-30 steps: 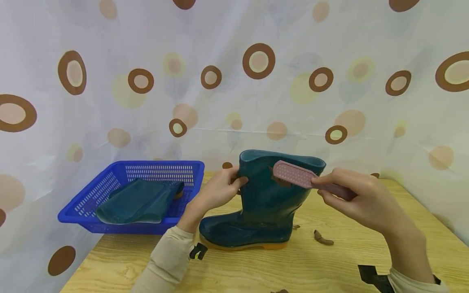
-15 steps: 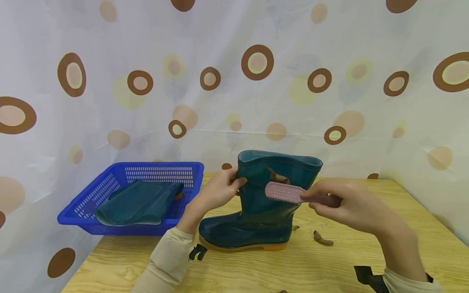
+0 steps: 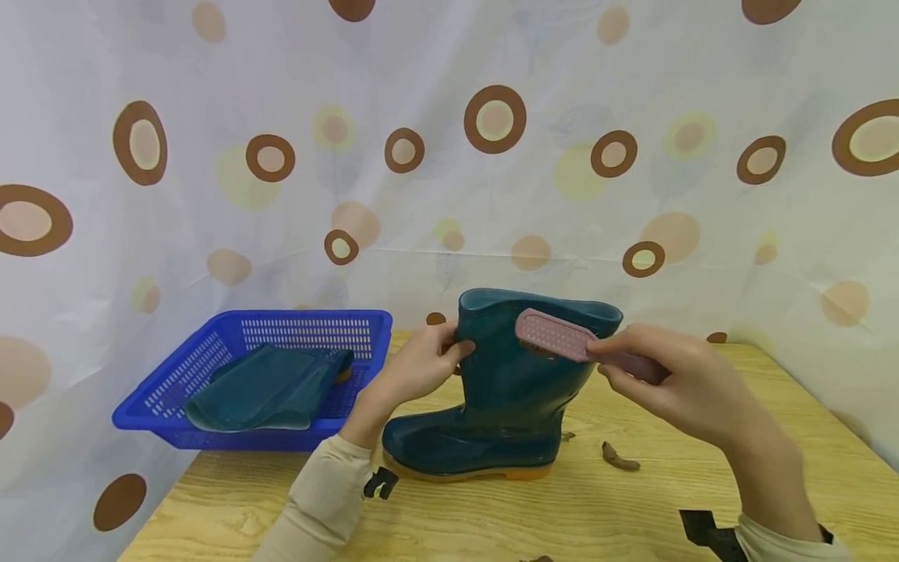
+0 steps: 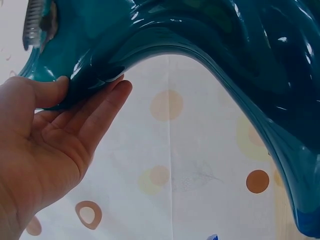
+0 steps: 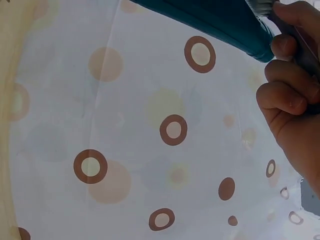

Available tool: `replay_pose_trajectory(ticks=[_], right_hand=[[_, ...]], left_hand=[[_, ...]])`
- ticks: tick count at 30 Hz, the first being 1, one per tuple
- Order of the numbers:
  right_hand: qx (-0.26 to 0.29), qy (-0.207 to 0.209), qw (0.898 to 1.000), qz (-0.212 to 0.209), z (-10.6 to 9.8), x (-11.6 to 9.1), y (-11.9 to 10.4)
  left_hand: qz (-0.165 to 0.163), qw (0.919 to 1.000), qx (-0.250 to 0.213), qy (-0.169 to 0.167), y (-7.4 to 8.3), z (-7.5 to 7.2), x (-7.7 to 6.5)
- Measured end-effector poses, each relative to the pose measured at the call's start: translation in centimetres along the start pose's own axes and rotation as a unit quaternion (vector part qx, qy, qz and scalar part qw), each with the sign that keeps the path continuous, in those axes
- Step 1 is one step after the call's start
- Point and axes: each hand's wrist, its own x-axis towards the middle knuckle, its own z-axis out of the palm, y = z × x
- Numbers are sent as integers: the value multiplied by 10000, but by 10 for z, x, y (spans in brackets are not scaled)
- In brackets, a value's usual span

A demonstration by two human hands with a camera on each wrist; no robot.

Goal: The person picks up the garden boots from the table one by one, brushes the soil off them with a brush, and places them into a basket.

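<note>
A dark green rubber boot (image 3: 506, 398) stands upright on the table, its toe pointing left. At the front of its shaft my left hand (image 3: 421, 363) grips the upper edge, thumb on the near side and fingers behind; the left wrist view shows the same hold on the boot (image 4: 165, 30). My right hand (image 3: 684, 382) holds a pink brush (image 3: 555, 334) by its handle. The brush head lies against the upper shaft, over a brown mud patch (image 3: 537, 350) that it partly hides. In the right wrist view, fingers (image 5: 285, 95) curl round the handle.
To the left, a blue plastic basket (image 3: 253, 439) holds another green boot (image 3: 267, 386) lying on its side. Small brown lumps (image 3: 620, 457) lie on the wooden table (image 3: 632, 515) right of the boot. A dotted curtain (image 3: 421, 70) hangs behind.
The brush went down the shaft, uncovering the brown patch, then came back up over it. The left hand and the boot have stayed in place.
</note>
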Motion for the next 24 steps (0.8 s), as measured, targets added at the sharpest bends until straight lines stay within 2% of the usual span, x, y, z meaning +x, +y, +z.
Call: replay_pose_trajectory(ticks=[3, 12, 19, 22, 24], right_hand=[[-179, -238, 9994, 187, 3, 1, -2], [236, -806, 9945, 632, 9, 2, -7], [426, -1649, 9796, 1065, 13, 0, -9], [640, -1594, 9797, 1036, 12, 1, -10], [846, -1445, 9821, 866, 9, 1, -10]], left_hand=[[14, 10000, 29, -23, 0, 0, 0], [-4, 10000, 63, -42, 0, -1, 0], [-84, 10000, -29, -20, -2, 0, -2], [-66, 10000, -44, -19, -1, -1, -1], [-58, 10000, -47, -30, 0, -1, -1]])
